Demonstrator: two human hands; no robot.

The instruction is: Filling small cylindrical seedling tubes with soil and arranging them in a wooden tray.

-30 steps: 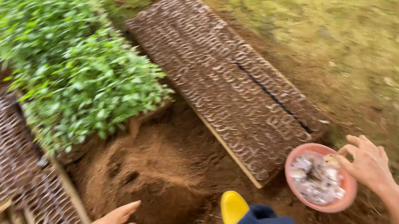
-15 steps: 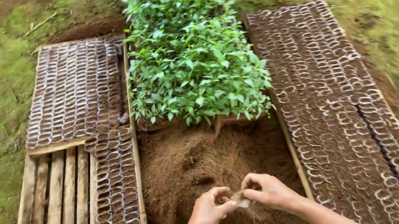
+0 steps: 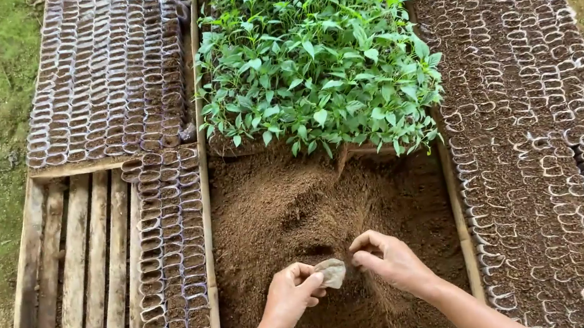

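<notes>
Bag: a small pale bag [image 3: 332, 272] is in the lower centre of the frame, held above the soil heap [image 3: 327, 204]. It sits between the two hands, nearer to the left one.
Left hand: the left hand [image 3: 293, 295] comes from the bottom edge. Its fingers [image 3: 313, 281] are curled and pinch the left edge of the bag, thumb against forefinger.
Right hand: the right hand [image 3: 391, 258] is just right of the bag. Its fingers [image 3: 363, 257] are bent and close together, and the tips are at the right edge of the bag; if they really grip it, I cannot tell.
Soil: brown loose soil fills the middle bed, from the seedlings down to the bottom edge.
Seedlings: green seedlings [image 3: 315, 55] stand dense in the upper centre, well apart from the hands.
Right bed: rows of filled pots [image 3: 527, 125] cover the right side.
Left bed: more pots [image 3: 107, 75] are in the upper left, with one strip going down beside bare wooden slats [image 3: 74, 275].
</notes>
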